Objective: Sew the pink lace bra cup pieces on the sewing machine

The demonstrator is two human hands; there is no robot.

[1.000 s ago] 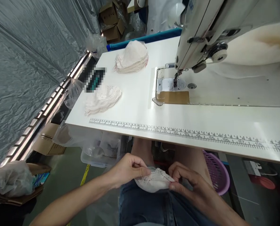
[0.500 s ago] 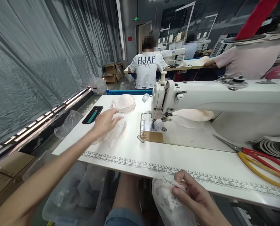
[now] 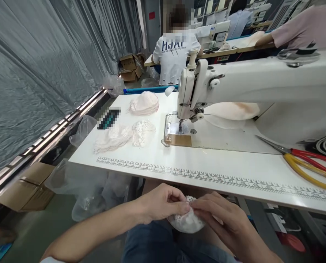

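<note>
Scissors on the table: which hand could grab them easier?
Probably the right hand: the scissors lie off to the right, closer to it than to the left hand. Both hands are at the white lacy cloth now.

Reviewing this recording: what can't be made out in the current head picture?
All in the head view:
White lace piece: partly hidden by the left hand and right hand.
Right hand's grip: its overlapping fingers hide whether it pinches or only touches.
Dark object on the table: pixelated.
Scissors: handle ends cut off by the right edge.
</note>
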